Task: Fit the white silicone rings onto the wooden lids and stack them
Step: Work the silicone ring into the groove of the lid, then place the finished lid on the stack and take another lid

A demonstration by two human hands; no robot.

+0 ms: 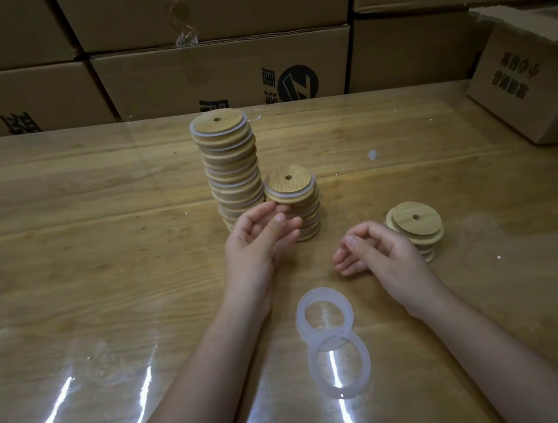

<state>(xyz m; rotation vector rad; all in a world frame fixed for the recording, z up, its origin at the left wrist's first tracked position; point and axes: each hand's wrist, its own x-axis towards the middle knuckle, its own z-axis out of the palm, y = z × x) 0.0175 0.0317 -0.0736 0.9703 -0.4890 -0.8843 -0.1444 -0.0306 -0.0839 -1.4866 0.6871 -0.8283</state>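
Note:
A tall stack of wooden lids (231, 168) with white rings fitted stands mid-table. A shorter ringed stack (299, 206) stands to its right. My left hand (260, 243) hovers just in front of the short stack, fingers relaxed, fingertips near the top lid's edge, holding nothing. My right hand (376, 249) hangs loosely curled and empty beside a small pile of bare wooden lids (415, 225). Loose white silicone rings (330, 336) lie overlapping on the table between my forearms.
The wooden table (88, 263) is covered with a glossy clear sheet. Stacked cardboard boxes (223, 70) line the far edge, and another cardboard box (531, 84) sits on the table at the right.

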